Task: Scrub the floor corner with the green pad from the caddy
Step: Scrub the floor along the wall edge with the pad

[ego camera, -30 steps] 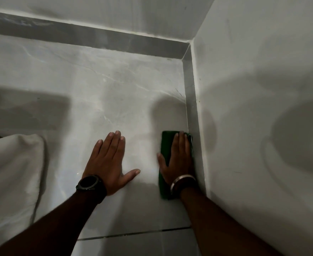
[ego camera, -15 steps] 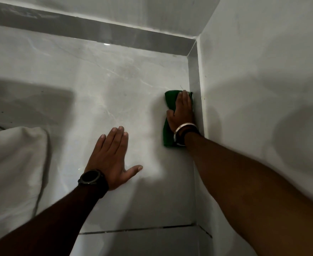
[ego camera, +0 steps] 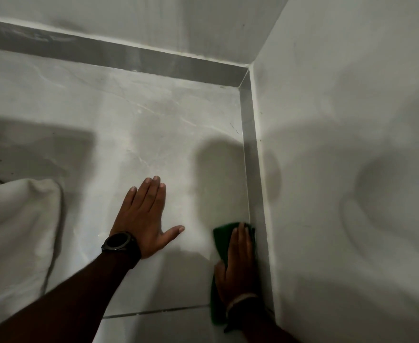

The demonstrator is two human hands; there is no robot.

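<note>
The green pad [ego camera: 222,237] lies flat on the grey tiled floor, hard against the skirting of the right wall. My right hand [ego camera: 238,266] presses down on it, palm flat, fingers pointing toward the corner [ego camera: 243,86]; most of the pad is hidden under the hand. My left hand [ego camera: 145,219] rests flat on the floor to the left, fingers together, thumb out, a dark watch on the wrist. The caddy is not in view.
A white cloth or cushion [ego camera: 15,233] lies on the floor at the left edge. Grey skirting [ego camera: 119,54] runs along the back wall, and the right wall [ego camera: 339,169] stands close to my right arm. A grout line [ego camera: 154,311] crosses the floor near me.
My right hand has slid the pad back along the right skirting, away from the corner toward me. The left hand stays planted in the same spot.
</note>
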